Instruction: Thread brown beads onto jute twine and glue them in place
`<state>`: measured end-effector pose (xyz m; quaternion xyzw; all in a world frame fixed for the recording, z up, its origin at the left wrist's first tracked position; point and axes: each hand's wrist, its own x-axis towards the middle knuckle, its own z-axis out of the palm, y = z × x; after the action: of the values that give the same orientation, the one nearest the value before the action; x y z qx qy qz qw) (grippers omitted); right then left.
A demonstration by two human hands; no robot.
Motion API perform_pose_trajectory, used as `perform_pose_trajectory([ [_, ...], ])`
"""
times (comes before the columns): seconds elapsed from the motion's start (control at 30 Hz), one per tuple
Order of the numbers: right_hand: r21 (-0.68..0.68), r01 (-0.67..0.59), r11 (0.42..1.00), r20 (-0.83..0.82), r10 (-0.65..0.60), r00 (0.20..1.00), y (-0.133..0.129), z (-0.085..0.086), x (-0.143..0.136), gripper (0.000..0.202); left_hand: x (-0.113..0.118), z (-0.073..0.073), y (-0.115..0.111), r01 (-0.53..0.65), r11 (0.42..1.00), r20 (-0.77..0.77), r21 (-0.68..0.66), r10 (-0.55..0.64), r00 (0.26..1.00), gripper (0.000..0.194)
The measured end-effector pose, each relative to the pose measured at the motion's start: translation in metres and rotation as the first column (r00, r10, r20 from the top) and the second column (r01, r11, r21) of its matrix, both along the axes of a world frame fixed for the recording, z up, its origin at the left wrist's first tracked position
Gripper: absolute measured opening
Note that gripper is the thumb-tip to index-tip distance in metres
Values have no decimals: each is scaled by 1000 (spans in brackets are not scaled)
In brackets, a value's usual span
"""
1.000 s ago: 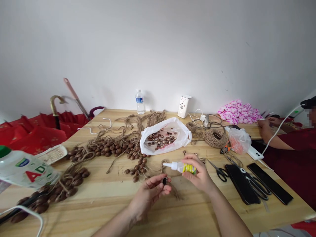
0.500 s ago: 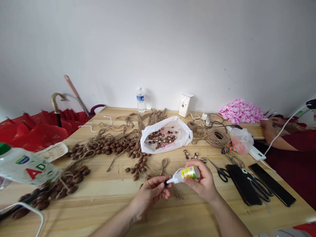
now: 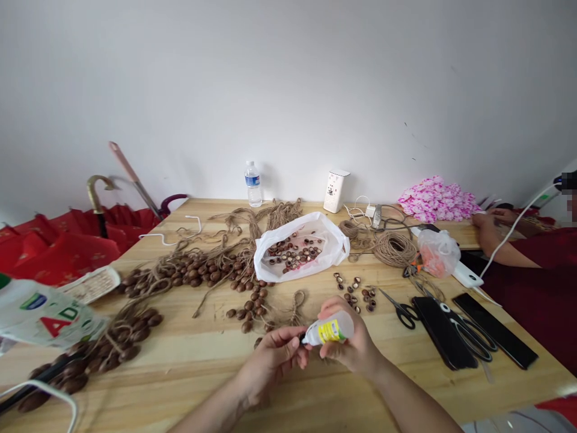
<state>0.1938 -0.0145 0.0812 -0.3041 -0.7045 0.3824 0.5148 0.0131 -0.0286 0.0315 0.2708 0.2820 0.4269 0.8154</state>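
Observation:
My right hand (image 3: 349, 343) is wrapped round a small white glue bottle (image 3: 329, 329) with a yellow label, tilted with its nozzle toward the left. My left hand (image 3: 279, 353) pinches a small dark piece (image 3: 302, 339) at the nozzle's tip; its details are too small to tell. Just behind the hands lies a twine loop (image 3: 297, 304). A white bag (image 3: 337, 255) stands open with half nut shells inside, and more half shells (image 3: 355, 291) lie on the wood to its right. Brown nuts tied on twine (image 3: 193, 269) spread to the left.
Scissors (image 3: 403, 311), a black phone (image 3: 439, 337) and larger scissors (image 3: 473, 337) lie at the right. Coiled twine (image 3: 395, 248) is behind them. A big bottle (image 3: 49, 316) stands at the left, a water bottle (image 3: 253, 187) at the back. Another person's arm (image 3: 500, 240) rests at the far right.
My right hand has shifted left and down with the glue bottle, whose nozzle is now closer to the dark piece. More half shells show behind it. The view has shifted slightly.

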Motion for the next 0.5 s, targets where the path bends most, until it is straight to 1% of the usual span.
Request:
perform_pose_trajectory([
  [0.1,-58,80,995,-82,-85,993,1,-3,3,42,0,-1,-1,25,999,8,28,-25,1000,27],
  [0.17,-154,107,982,-143,-130,981,2,-8,5,40,0,-2,-1,41,998,10,49,-41,999,27],
  [0.23,-267,81,960,-190,-135,972,3,-14,4,41,0,-2,-1,54,997,2,60,-54,999,24],
  [0.3,-339,35,940,-224,-117,968,3,-19,2,43,0,-1,-1,61,996,-8,64,-61,998,21],
  [0.4,-362,-8,932,-263,-94,960,3,-23,0,41,0,0,-1,57,997,-10,62,-56,998,19],
  [0.5,-369,-13,929,-288,-101,952,3,-23,-1,39,1,1,-1,57,997,-16,58,-56,998,19],
])
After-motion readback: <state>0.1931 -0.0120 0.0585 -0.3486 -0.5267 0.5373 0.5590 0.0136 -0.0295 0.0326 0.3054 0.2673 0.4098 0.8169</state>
